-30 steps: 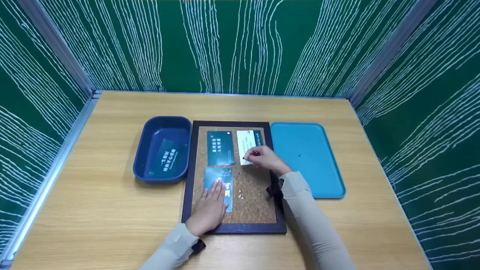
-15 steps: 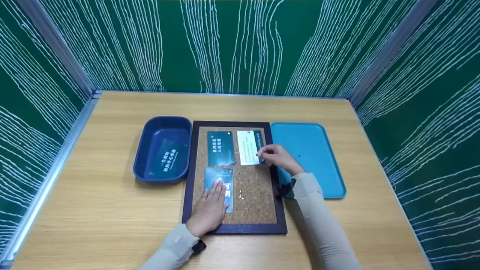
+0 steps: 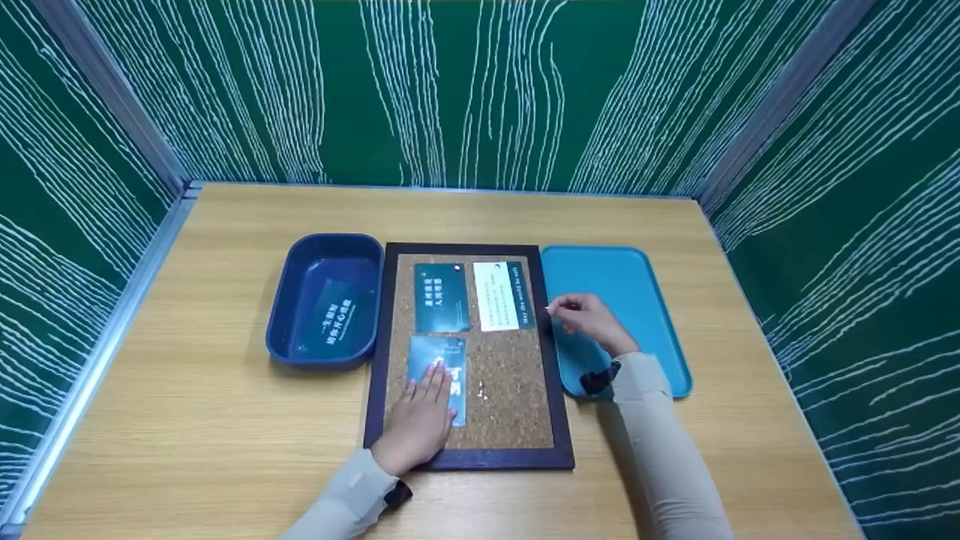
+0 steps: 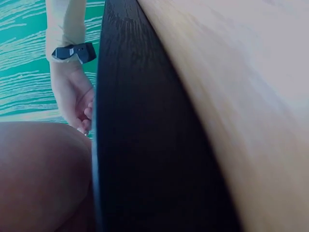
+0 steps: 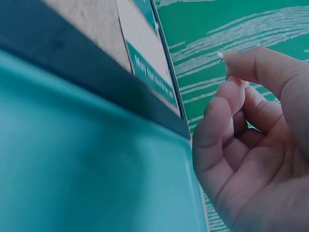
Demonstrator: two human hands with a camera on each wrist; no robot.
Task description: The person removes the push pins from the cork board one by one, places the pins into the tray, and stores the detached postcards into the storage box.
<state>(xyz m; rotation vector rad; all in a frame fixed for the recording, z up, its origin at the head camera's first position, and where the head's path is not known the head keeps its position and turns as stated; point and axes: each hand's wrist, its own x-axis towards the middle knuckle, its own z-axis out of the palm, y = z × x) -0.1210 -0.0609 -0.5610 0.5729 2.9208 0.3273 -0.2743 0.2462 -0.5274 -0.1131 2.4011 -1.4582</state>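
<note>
My left hand (image 3: pixel 420 420) lies with extended fingers on a light-blue card (image 3: pixel 437 346) at the lower left of the cork board (image 3: pixel 517 420). To the right of the board, above the teal tray, my right hand (image 3: pixel 592 319) pinches a tiny push pin (image 5: pixel 221 57) between thumb and index finger; most of it is hidden. A dark-green card (image 3: pixel 441 300) is at the board's upper left, and a white-and-green card (image 3: pixel 501 296) at its upper right. Each has a small round pin head at its top. Several tiny shiny pins (image 3: pixel 482 391) lie on the cork.
A navy-blue bin (image 3: pixel 281 300) holding a dark-green card (image 3: pixel 343 319) stands left of the board. The teal tray (image 3: pixel 600 270) adjoins the board's dark frame (image 3: pixel 495 457) on the right. Green patterned panels (image 3: pixel 510 90) enclose the wooden table (image 3: pixel 225 420).
My right hand has moved rightward, from over the white-and-green card, past the board's frame to above the teal tray, still pinching. The left hand stays on the light-blue card.
</note>
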